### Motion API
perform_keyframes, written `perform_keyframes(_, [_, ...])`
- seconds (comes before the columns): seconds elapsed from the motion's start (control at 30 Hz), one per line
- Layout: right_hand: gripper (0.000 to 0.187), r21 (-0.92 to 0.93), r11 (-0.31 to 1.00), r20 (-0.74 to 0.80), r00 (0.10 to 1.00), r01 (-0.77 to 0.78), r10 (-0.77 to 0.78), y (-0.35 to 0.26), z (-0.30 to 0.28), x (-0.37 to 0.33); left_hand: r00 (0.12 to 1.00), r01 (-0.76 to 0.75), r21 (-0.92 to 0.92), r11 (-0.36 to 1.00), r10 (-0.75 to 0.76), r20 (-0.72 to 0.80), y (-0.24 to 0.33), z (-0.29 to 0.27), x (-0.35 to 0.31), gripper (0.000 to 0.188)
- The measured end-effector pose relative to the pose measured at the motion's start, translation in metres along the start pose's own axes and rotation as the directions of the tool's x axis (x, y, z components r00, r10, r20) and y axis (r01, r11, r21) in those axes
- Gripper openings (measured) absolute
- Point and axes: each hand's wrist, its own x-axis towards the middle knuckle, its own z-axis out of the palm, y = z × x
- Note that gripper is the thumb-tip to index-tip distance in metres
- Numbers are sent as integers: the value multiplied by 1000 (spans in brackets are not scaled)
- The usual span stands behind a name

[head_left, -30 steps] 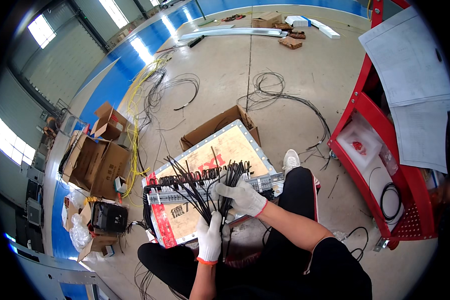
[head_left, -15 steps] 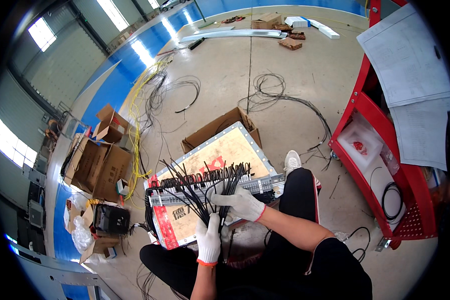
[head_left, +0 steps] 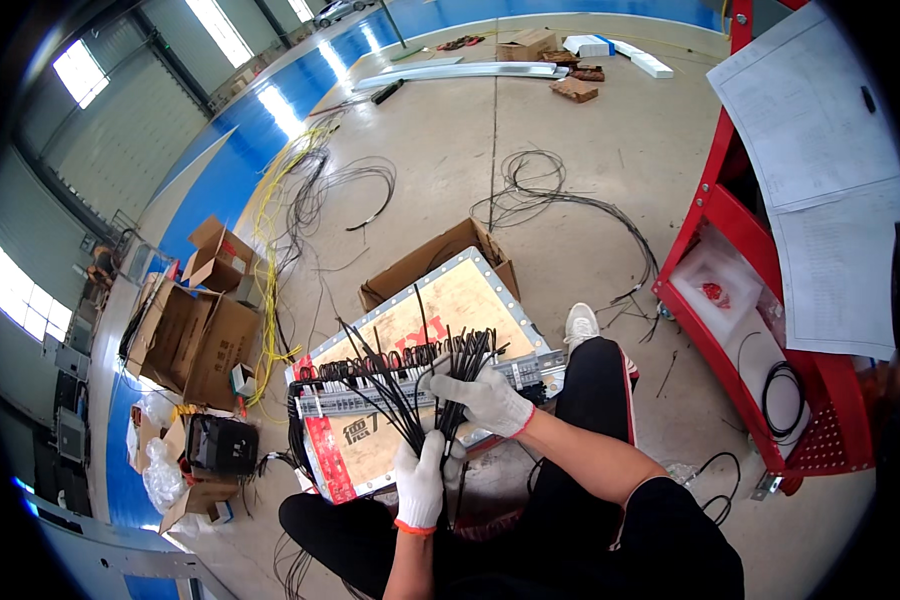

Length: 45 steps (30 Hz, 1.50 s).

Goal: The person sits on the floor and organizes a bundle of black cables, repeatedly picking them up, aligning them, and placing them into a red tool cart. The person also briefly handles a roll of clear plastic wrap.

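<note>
A bundle of thin black wires [head_left: 395,392] fans out over a wooden board [head_left: 470,290] with a metal-edged rim. My left hand [head_left: 420,478], in a white knitted glove with an orange cuff, is closed round the lower part of the bundle. Just above it on the right, my gloved right hand [head_left: 485,400] grips the right-hand strands, thumb and fingers pressed together. Behind the hands, a metal rail [head_left: 345,402] lies across the board, with a row of looped black wires [head_left: 370,365] along it. The lower ends of the bundle are partly hidden by my hands.
An open cardboard box [head_left: 385,285] stands behind the board. More cardboard boxes [head_left: 220,350] and a yellow cable [head_left: 265,270] lie to the left. Loose black cables [head_left: 535,190] coil on the floor ahead. A red metal frame [head_left: 740,240] holding paper sheets [head_left: 820,150] rises at the right.
One wire now stands up apart from the fan, above the board. My right hand has shifted slightly to the right and the strands it holds are drawn closer together.
</note>
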Motion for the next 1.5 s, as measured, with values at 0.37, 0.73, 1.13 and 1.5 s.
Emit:
perform_keyframes(0.37, [41, -232, 970, 116, 988, -75, 104, 8, 9, -4, 993, -75, -32, 997, 72, -89, -1, -6, 2, 18])
perform_keyframes(0.73, [38, 81, 989, 192, 976, -122, 105, 4, 4, 3, 997, -51, 40, 998, 53, -48, 2, 5, -2, 19])
perform_keyframes(1.13, [23, -101, 994, 49, 997, -49, 54, 12, -2, 4, 999, 3, 140, 990, 4, -49, 0, 5, -1, 29])
perform_keyframes(1.5, [9, 135, 990, -76, 997, 24, -14, 18, -5, 7, 990, -10, 128, 992, 27, -138, 0, 7, 0, 44])
